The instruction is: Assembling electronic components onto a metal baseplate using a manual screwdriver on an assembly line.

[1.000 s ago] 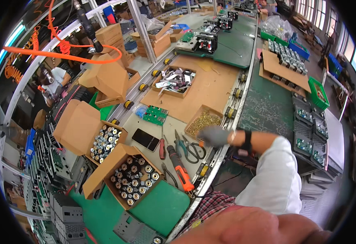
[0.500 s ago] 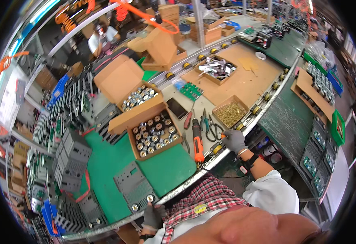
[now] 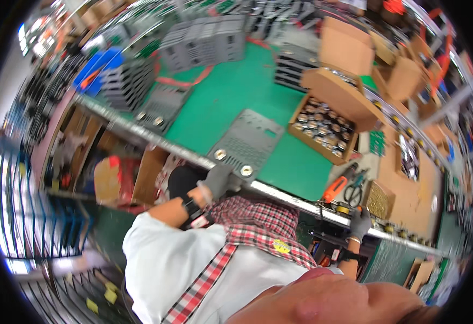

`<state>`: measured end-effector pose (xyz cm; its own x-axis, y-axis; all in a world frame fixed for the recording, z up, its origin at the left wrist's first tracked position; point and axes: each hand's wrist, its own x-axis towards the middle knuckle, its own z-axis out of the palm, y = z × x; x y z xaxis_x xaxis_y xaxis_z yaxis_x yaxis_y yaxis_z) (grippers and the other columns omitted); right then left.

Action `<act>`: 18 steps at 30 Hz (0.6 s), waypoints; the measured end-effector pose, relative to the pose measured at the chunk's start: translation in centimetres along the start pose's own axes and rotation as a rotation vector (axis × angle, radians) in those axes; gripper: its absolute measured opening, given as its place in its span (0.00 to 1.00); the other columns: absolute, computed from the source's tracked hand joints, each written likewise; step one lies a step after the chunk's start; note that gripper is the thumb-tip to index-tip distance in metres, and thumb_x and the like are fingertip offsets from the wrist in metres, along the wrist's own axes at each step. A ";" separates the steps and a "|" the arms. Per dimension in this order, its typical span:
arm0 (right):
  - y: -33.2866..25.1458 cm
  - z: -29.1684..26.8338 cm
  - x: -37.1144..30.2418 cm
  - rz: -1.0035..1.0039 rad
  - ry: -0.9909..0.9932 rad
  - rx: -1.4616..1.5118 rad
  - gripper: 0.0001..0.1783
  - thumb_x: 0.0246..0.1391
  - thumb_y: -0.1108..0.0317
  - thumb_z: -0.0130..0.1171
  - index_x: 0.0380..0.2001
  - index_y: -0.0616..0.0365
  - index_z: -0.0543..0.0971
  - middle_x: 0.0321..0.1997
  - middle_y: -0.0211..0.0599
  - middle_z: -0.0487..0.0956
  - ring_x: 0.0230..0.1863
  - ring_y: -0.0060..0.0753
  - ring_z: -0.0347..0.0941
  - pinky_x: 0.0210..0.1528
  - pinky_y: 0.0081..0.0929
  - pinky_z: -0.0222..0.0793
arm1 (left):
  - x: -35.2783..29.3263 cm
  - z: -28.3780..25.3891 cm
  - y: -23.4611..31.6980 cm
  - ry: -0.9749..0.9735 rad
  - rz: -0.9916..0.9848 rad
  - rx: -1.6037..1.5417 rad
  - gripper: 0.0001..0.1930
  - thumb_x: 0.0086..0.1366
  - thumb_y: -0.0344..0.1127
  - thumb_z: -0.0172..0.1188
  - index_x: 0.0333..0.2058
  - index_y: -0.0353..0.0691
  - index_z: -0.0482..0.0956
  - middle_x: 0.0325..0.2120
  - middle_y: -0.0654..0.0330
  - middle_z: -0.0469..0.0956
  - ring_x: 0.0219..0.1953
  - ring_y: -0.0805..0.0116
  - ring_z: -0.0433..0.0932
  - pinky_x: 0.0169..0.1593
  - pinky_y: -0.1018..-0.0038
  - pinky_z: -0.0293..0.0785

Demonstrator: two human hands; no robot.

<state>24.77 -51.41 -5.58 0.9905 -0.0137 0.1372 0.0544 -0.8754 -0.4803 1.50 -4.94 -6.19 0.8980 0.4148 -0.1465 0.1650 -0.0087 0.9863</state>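
Green tabletop [image 3: 206, 110] carrying a gray panel [image 3: 255, 135], centre.
The gloved left hand [image 3: 218, 180] is resting at the panel's lower edge; the right hand [image 3: 360, 223] is hovering at lower right; whether either is gripping, I cannot tell. Two metal fittings [image 3: 246, 170] are sitting on the panel.

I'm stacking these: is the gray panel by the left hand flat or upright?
Flat: the panel lies broad side up on the mat.

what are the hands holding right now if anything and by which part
It can't be told: the left hand is at the near edge of the gray panel, but a grip isn't clear. The right hand shows nothing clearly held.
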 end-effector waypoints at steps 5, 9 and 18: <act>-0.9 -0.4 0.4 -0.033 -0.026 -0.107 0.14 0.47 0.60 0.51 0.33 0.57 0.76 0.31 0.46 0.77 0.33 0.46 0.73 0.35 0.36 0.65 | -2.1 -3.7 10.2 0.172 -0.167 -0.498 0.14 0.60 0.41 0.43 0.29 0.35 0.71 0.18 0.54 0.75 0.18 0.62 0.76 0.18 0.73 0.71; -0.2 -0.1 0.9 -0.011 -0.028 -0.113 0.16 0.48 0.59 0.50 0.36 0.59 0.76 0.34 0.47 0.77 0.36 0.45 0.73 0.38 0.35 0.66 | -1.9 -11.7 12.4 0.424 -0.151 -0.344 0.13 0.60 0.38 0.42 0.27 0.34 0.70 0.16 0.54 0.72 0.15 0.66 0.72 0.19 0.74 0.69; -1.0 -0.2 0.4 -0.065 0.009 -0.225 0.18 0.49 0.56 0.47 0.34 0.57 0.77 0.32 0.51 0.76 0.36 0.52 0.72 0.38 0.41 0.65 | -2.5 -22.6 11.1 0.553 -0.183 -0.387 0.12 0.57 0.37 0.44 0.24 0.34 0.69 0.17 0.53 0.72 0.16 0.68 0.68 0.18 0.76 0.64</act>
<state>25.08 -50.64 -4.91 0.9846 0.0428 0.1694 0.0874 -0.9602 -0.2654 -8.08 14.47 6.88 0.5132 0.7820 -0.3537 0.0440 0.3876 0.9208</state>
